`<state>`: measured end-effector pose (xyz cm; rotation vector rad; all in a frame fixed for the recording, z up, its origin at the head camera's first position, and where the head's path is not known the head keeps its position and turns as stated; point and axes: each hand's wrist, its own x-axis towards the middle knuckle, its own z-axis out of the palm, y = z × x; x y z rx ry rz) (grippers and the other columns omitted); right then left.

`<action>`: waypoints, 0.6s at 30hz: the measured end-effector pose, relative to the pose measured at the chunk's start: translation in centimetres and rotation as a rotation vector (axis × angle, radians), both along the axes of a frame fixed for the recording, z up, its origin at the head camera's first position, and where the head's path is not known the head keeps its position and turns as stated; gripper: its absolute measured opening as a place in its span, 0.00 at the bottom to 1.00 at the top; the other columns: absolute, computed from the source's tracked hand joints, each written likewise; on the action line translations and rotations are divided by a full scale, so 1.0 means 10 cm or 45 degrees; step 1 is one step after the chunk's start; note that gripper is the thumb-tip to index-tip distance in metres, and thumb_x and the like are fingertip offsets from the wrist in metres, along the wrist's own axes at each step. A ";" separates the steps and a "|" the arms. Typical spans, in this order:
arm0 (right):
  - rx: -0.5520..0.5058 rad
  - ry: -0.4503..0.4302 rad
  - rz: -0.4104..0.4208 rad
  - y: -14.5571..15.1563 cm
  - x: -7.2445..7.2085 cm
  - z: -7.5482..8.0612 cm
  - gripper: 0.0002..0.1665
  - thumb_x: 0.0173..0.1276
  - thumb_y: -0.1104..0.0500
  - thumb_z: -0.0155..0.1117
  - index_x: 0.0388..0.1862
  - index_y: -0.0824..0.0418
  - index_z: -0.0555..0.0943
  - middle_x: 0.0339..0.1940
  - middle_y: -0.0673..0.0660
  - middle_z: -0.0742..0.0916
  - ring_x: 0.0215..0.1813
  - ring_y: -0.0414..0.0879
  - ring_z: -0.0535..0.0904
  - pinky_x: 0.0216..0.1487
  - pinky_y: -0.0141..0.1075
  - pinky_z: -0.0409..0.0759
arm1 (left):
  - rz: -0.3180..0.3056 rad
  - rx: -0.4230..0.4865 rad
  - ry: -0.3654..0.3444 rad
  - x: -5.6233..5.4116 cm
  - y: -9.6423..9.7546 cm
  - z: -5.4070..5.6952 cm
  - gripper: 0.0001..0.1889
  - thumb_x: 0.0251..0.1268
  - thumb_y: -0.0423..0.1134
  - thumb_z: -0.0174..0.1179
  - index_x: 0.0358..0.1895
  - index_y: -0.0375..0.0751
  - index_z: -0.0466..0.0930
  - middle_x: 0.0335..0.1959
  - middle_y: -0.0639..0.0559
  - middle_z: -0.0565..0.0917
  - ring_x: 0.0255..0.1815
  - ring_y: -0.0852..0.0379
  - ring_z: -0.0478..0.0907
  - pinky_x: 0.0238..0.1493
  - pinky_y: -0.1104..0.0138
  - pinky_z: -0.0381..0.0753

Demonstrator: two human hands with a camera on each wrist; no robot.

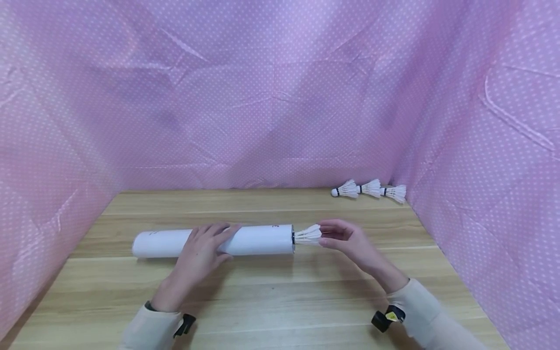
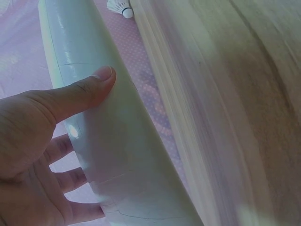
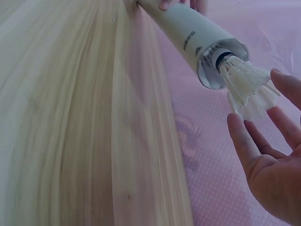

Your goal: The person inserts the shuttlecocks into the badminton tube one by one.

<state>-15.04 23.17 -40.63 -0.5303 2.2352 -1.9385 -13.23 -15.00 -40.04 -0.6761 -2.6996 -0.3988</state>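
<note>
A long white tube (image 1: 258,239) lies on its side across the wooden table (image 1: 280,301). My left hand (image 1: 203,250) grips it near the middle, with the thumb (image 2: 89,87) on one side and the fingers wrapped round the other side of the tube (image 2: 122,150). A white feather shuttlecock (image 1: 307,235) sticks halfway out of the tube's open right end (image 3: 221,61), cork inside and feathers (image 3: 247,89) outward. My right hand (image 1: 325,236) pinches the rim of the feather skirt lightly between thumb and fingertips (image 3: 237,129).
Three more shuttlecocks (image 1: 369,189) lie in a row at the table's back right corner; one (image 2: 120,7) shows in the left wrist view. Pink dotted cloth (image 1: 280,97) walls in the table at the back and both sides.
</note>
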 end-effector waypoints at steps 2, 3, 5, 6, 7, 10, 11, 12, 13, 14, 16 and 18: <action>0.006 -0.006 0.010 -0.06 -0.01 0.00 0.29 0.66 0.63 0.72 0.65 0.69 0.76 0.59 0.66 0.83 0.57 0.52 0.82 0.55 0.37 0.83 | 0.000 0.000 0.002 0.01 0.00 0.01 0.42 0.44 0.40 0.81 0.69 0.51 0.76 0.60 0.42 0.80 0.59 0.35 0.75 0.63 0.32 0.66; 0.004 -0.007 0.016 -0.09 -0.01 -0.01 0.29 0.66 0.63 0.72 0.65 0.69 0.76 0.59 0.66 0.83 0.57 0.54 0.82 0.55 0.38 0.83 | 0.000 0.002 0.003 0.01 0.01 0.01 0.42 0.44 0.40 0.81 0.69 0.51 0.76 0.60 0.42 0.80 0.59 0.35 0.75 0.63 0.32 0.66; -0.007 -0.012 0.033 -0.14 -0.02 -0.01 0.29 0.66 0.63 0.71 0.65 0.68 0.76 0.59 0.66 0.83 0.58 0.56 0.81 0.56 0.38 0.83 | -0.001 0.002 0.007 0.02 0.01 0.02 0.42 0.44 0.40 0.82 0.69 0.51 0.76 0.60 0.42 0.80 0.59 0.35 0.76 0.63 0.33 0.67; -0.008 -0.014 0.038 -0.16 -0.02 -0.01 0.29 0.66 0.63 0.71 0.65 0.67 0.77 0.60 0.65 0.83 0.58 0.56 0.81 0.56 0.38 0.83 | -0.002 0.002 0.010 0.02 0.02 0.02 0.42 0.44 0.40 0.82 0.69 0.51 0.77 0.60 0.42 0.80 0.59 0.35 0.76 0.63 0.34 0.67; -0.012 -0.016 0.042 -0.19 -0.02 -0.01 0.29 0.66 0.62 0.72 0.65 0.67 0.77 0.60 0.65 0.83 0.59 0.56 0.81 0.56 0.39 0.83 | -0.003 0.003 0.013 0.03 0.02 0.02 0.42 0.43 0.40 0.82 0.69 0.51 0.77 0.60 0.42 0.81 0.59 0.35 0.76 0.63 0.34 0.67; -0.019 -0.022 0.054 -0.24 -0.03 -0.02 0.28 0.66 0.62 0.72 0.64 0.66 0.77 0.59 0.64 0.83 0.58 0.56 0.81 0.56 0.39 0.83 | -0.003 -0.004 0.021 0.04 0.03 0.02 0.42 0.44 0.40 0.81 0.69 0.51 0.77 0.59 0.42 0.81 0.59 0.35 0.76 0.62 0.35 0.68; -0.016 -0.021 0.056 -0.25 -0.03 -0.02 0.28 0.66 0.62 0.72 0.64 0.66 0.77 0.59 0.64 0.83 0.58 0.55 0.81 0.56 0.40 0.83 | 0.000 -0.006 0.023 0.05 0.03 0.03 0.42 0.44 0.40 0.81 0.69 0.51 0.77 0.59 0.42 0.81 0.59 0.35 0.76 0.62 0.35 0.69; -0.014 -0.022 0.057 -0.26 -0.02 -0.03 0.28 0.66 0.62 0.72 0.64 0.65 0.78 0.59 0.64 0.83 0.58 0.55 0.81 0.56 0.39 0.83 | 0.002 -0.009 0.026 0.05 0.03 0.03 0.42 0.44 0.39 0.81 0.69 0.51 0.77 0.59 0.42 0.81 0.59 0.35 0.76 0.62 0.35 0.69; -0.011 -0.022 0.057 -0.27 -0.02 -0.03 0.28 0.66 0.62 0.72 0.64 0.65 0.78 0.59 0.63 0.83 0.58 0.55 0.81 0.56 0.39 0.83 | 0.003 -0.013 0.029 0.05 0.03 0.03 0.42 0.44 0.39 0.81 0.69 0.51 0.77 0.59 0.42 0.81 0.59 0.35 0.76 0.62 0.35 0.69; -0.009 -0.026 0.053 -0.28 -0.02 -0.03 0.27 0.66 0.62 0.72 0.64 0.65 0.78 0.59 0.63 0.83 0.58 0.54 0.81 0.56 0.39 0.83 | 0.004 -0.017 0.031 0.06 0.03 0.04 0.42 0.44 0.39 0.81 0.69 0.51 0.76 0.59 0.42 0.81 0.58 0.36 0.76 0.62 0.35 0.69; -0.006 -0.029 0.052 -0.30 -0.02 -0.03 0.27 0.66 0.61 0.72 0.63 0.64 0.78 0.58 0.63 0.83 0.58 0.55 0.81 0.56 0.39 0.83 | 0.007 -0.020 0.036 0.06 0.02 0.04 0.42 0.43 0.39 0.82 0.69 0.51 0.76 0.59 0.42 0.81 0.58 0.36 0.76 0.61 0.35 0.69; -0.001 -0.033 0.060 -0.31 -0.01 -0.03 0.27 0.66 0.61 0.72 0.63 0.63 0.78 0.59 0.62 0.83 0.58 0.55 0.81 0.56 0.39 0.83 | 0.008 -0.023 0.042 0.07 0.01 0.04 0.43 0.43 0.38 0.82 0.69 0.52 0.76 0.59 0.42 0.81 0.58 0.36 0.76 0.61 0.36 0.70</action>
